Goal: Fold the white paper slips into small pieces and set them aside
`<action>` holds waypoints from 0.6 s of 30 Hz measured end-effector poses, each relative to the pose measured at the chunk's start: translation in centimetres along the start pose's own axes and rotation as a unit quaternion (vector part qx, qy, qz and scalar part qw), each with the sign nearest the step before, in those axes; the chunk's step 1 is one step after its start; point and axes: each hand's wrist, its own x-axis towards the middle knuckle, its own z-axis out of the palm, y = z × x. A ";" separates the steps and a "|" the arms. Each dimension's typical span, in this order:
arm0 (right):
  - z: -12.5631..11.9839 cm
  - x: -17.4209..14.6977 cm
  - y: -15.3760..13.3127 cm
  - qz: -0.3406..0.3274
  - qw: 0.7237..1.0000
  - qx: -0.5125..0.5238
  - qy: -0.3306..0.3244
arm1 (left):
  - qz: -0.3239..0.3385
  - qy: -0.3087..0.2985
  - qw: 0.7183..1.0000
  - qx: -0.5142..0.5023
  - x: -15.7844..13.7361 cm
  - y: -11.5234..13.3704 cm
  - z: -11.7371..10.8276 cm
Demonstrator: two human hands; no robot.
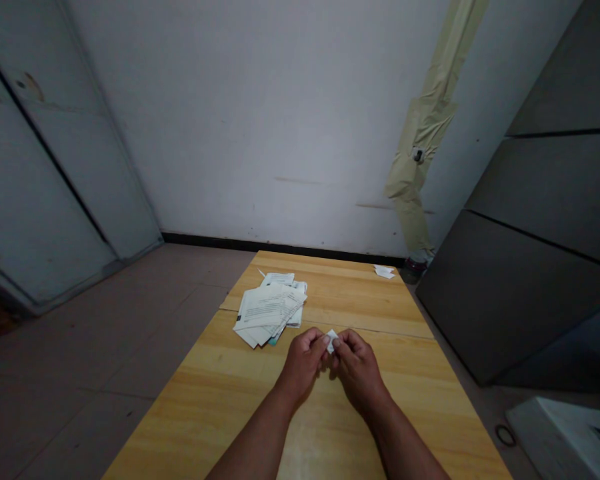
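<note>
A small piece of white folded paper (332, 338) is pinched between my two hands above the middle of the wooden table (390, 393). My left hand (306, 360) grips its left side with thumb and fingers. On its right side, the thumb and fingers of my right hand (357, 363) press the paper. The fingers partly cover it, so its full shape is hidden. To the left of my hands lies a loose, fanned stack of printed paper sheets (267, 310).
Small folded white papers (384, 271) lie at the table's far right corner. Beyond the table stands a white wall (280, 120) with a taped strip (415, 153). Dark panels (545, 267) rise on the right, near a white box (555, 433) on the floor.
</note>
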 end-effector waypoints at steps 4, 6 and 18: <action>0.4 0.2 0.1 -0.008 1.000 0.020 0.019 | -0.008 -0.016 0.997 -0.072 0.3 -0.9 0.2; 0.3 0.3 0.1 0.005 1.000 0.029 0.008 | -0.006 -0.014 0.995 -0.103 0.4 -1.3 0.2; -1.2 0.6 -0.9 -0.022 0.997 -0.066 0.035 | 0.054 0.009 0.997 0.063 0.4 -0.5 -0.5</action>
